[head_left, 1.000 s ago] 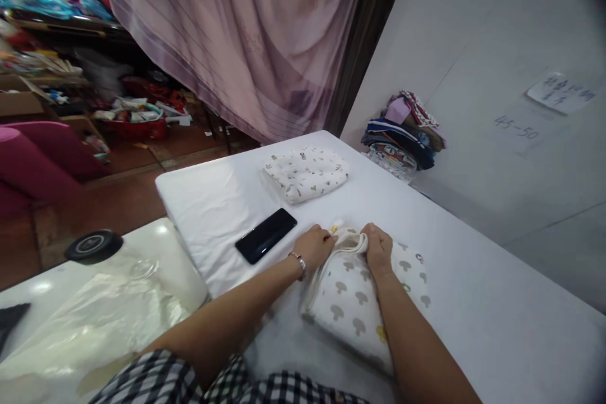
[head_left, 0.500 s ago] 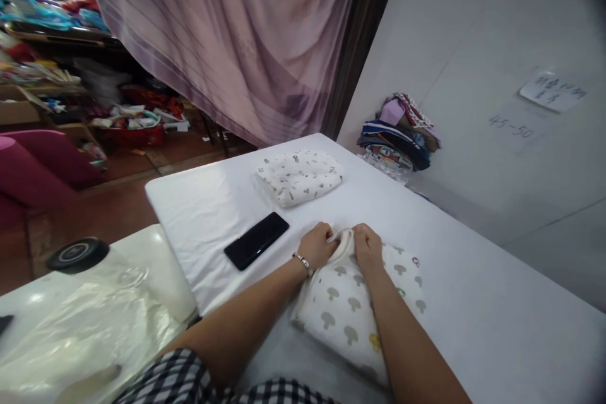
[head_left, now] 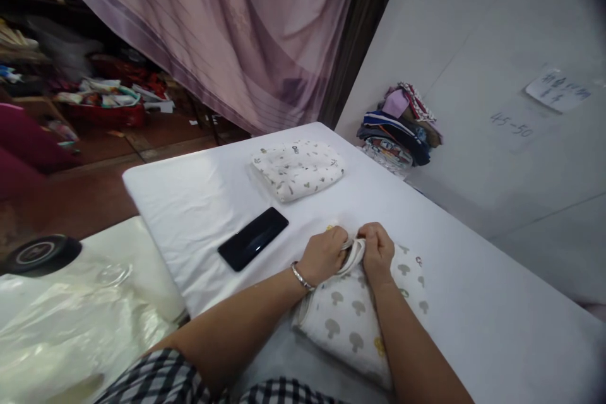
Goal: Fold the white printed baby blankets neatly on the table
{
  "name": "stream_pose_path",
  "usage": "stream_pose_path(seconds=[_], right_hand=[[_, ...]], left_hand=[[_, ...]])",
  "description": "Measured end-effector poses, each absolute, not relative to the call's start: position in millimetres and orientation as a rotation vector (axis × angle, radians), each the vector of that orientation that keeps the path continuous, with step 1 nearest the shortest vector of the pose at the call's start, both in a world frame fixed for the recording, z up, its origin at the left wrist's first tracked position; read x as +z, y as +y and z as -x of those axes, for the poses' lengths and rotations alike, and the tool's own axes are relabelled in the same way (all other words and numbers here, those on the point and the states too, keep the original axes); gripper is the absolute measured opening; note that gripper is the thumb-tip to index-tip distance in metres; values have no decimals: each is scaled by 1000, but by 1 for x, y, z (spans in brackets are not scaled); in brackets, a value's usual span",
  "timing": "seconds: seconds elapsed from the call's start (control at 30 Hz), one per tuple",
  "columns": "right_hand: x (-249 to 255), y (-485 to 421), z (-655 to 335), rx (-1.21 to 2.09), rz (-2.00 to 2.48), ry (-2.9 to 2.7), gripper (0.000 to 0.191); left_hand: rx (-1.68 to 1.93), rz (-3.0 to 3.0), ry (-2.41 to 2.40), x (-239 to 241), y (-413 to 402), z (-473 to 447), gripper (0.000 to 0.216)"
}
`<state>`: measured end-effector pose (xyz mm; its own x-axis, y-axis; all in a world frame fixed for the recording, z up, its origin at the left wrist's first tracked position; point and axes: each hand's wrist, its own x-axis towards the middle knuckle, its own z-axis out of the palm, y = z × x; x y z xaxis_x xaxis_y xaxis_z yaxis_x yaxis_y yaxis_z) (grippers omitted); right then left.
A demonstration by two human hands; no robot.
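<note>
A white cloth garment printed with grey mushrooms (head_left: 348, 319) lies folded on the table in front of me. My left hand (head_left: 326, 255) is closed on its pale bound edge, which loops up at the neckline or opening. Close beside it, my right hand (head_left: 377, 249) pinches the same edge from the other side. The fabric between the two hands is lifted and bunched. Part of the garment is hidden beneath my right forearm. A black smartphone (head_left: 254, 238) lies flat to the left of my left hand.
Beyond my hands sits a folded white cloth with small prints (head_left: 298, 170). The white table (head_left: 170, 196) borders a lower surface with clear plastic bags (head_left: 85, 322) and a black round object (head_left: 42, 254). Stacked clothes (head_left: 398, 126) stand by the wall; a pink curtain (head_left: 237, 31) hangs behind.
The view has shifted slightly. Both hands still grip the garment's edge and have come a little closer together, my left hand turning more over the edge.
</note>
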<state>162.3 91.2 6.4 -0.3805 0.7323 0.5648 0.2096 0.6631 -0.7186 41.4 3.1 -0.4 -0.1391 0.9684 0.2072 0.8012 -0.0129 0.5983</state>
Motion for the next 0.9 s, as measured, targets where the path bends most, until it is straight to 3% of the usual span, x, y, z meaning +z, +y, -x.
stream_pose_path(seconds=[0.23,0.4,0.67,0.9], right_hand=[[2,93,-164,744,822,-1959,35],[-3,91,-167,757,811,-1909,37],[1,94,-161,648,801,-1937,32],[3,94,-159,661,774,-1936,32]], left_hand=[[957,-1859,1954,6,-1,-46,15],[1179,-1540,1861,3,1,-45,13],[1194,-1255,1356,2,9,-31,45],[1123,-1398,1520,8,1,-32,74]])
